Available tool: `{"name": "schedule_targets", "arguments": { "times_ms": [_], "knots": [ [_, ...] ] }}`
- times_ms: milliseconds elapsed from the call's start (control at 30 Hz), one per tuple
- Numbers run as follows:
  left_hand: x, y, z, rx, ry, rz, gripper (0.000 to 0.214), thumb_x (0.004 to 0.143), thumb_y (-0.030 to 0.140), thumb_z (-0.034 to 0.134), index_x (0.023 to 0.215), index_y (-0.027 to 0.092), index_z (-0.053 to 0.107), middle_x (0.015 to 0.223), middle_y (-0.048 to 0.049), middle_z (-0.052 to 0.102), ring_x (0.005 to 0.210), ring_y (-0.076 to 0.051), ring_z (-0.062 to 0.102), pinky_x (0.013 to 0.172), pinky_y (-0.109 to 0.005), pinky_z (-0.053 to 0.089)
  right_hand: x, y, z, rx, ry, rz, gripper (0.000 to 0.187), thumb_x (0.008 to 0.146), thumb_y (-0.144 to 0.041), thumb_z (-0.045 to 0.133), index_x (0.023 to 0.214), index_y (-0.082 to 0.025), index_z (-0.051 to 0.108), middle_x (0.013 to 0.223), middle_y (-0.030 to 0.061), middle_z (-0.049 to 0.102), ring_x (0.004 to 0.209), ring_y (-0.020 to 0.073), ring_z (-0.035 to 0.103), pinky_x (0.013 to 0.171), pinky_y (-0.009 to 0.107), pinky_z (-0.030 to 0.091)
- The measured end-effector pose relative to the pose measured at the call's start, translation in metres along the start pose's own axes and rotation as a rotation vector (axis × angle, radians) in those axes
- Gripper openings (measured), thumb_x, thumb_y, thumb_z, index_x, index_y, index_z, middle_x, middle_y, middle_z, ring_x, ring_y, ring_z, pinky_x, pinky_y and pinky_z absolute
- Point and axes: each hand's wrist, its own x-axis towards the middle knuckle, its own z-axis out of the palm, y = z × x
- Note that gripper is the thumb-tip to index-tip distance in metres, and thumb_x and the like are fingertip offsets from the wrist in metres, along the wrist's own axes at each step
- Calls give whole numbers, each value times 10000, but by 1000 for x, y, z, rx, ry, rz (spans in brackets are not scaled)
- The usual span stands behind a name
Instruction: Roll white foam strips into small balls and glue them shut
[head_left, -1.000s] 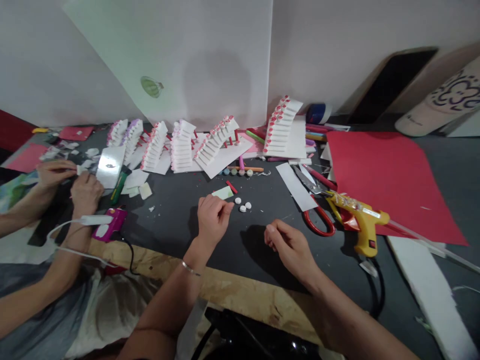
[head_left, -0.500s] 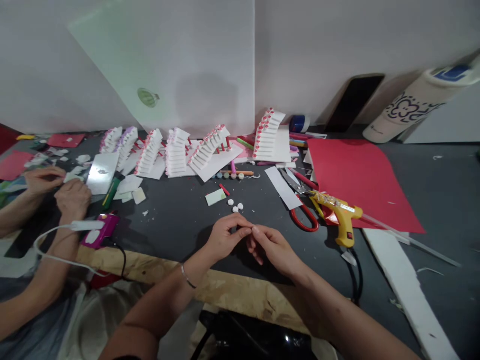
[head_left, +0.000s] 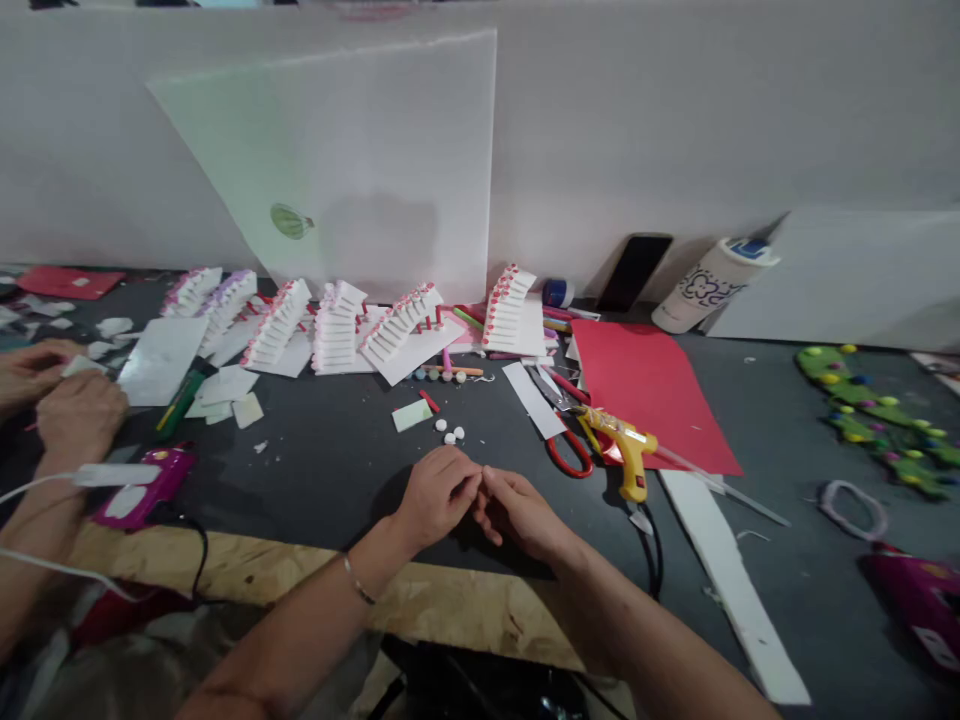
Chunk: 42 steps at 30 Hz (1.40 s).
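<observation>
My left hand [head_left: 441, 500] and my right hand [head_left: 517, 510] meet fingertip to fingertip over the front of the dark table. Both are closed in a pinch, and whatever they hold, if anything, is too small or hidden to make out. Just beyond my fingers lie three small white discs [head_left: 450, 435]. A pale green card [head_left: 412, 415] and a short red stick [head_left: 430, 401] are a little farther back. Behind them stands a row of small white stair models [head_left: 403, 325] with pink and red edges.
To the right are a yellow glue gun [head_left: 622, 445], red-handled scissors [head_left: 574, 455], a red sheet [head_left: 652, 390] and a white foam strip [head_left: 735, 580]. A white bottle [head_left: 712, 285] and a phone [head_left: 636, 270] stand behind. At left, another person's hands [head_left: 79, 400] hold a pale piece near a purple device [head_left: 146, 487].
The view has swung right and up, bringing green decorated pieces and a second purple device into sight at right. My hands stay pinched together in much the same pose.
</observation>
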Motion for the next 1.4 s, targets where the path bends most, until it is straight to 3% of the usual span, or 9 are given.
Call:
{"name": "schedule_targets", "arguments": {
  "times_ms": [200, 533, 800, 900, 1067, 1233, 1400],
  "knots": [
    [1, 1, 7, 103, 70, 66, 247, 922, 175, 463, 685, 187, 532, 638, 1, 560, 618, -120, 486, 607, -247, 394, 2, 0, -5, 121, -24, 61, 505, 702, -628, 705, 641, -159, 530, 496, -29, 550, 361, 59, 441, 309, 163, 315],
    [-2, -1, 8, 101, 201, -28, 187, 883, 174, 491, 700, 187, 526, 625, 15, 521, 619, -119, 484, 618, -243, 415, -9, -2, -10, 222, -201, 338, 509, 781, -670, 601, 703, -182, 480, 535, -32, 539, 372, 43, 386, 268, 110, 206],
    [-5, 1, 13, -84, 85, -7, 201, 966, 218, 457, 970, 165, 651, 811, -52, 681, 764, -133, 624, 702, -250, 509, -9, 2, -19, 346, -455, 330, 569, 866, -701, 426, 651, -178, 494, 538, -16, 530, 377, 54, 387, 233, 104, 237],
    [-6, 0, 15, -97, 99, -19, 191, 959, 264, 503, 1021, 176, 661, 856, -55, 706, 805, -137, 650, 731, -259, 530, -10, 7, -20, 348, -467, 352, 592, 873, -712, 389, 642, -179, 499, 524, -13, 521, 385, 63, 410, 232, 104, 239],
    [-5, -1, 13, -91, 118, 29, 158, 944, 255, 540, 911, 163, 664, 798, -43, 710, 754, -120, 649, 700, -233, 524, -10, 10, -21, 342, -466, 380, 603, 881, -705, 384, 649, -167, 526, 525, -4, 552, 365, 56, 414, 245, 105, 258],
    [-3, -1, 10, 78, 103, 102, 168, 932, 215, 526, 825, 171, 647, 753, -27, 692, 702, -115, 618, 675, -241, 497, -10, 7, -18, 348, -447, 404, 578, 890, -676, 406, 669, -160, 541, 545, 8, 594, 347, 52, 423, 234, 107, 264],
    [-4, -1, 10, 203, 62, 83, 209, 919, 206, 486, 758, 186, 617, 732, -14, 672, 689, -115, 594, 666, -252, 457, -10, 6, -16, 354, -443, 425, 574, 885, -670, 427, 661, -154, 543, 551, 13, 608, 323, 39, 388, 229, 103, 251]
  ]
}}
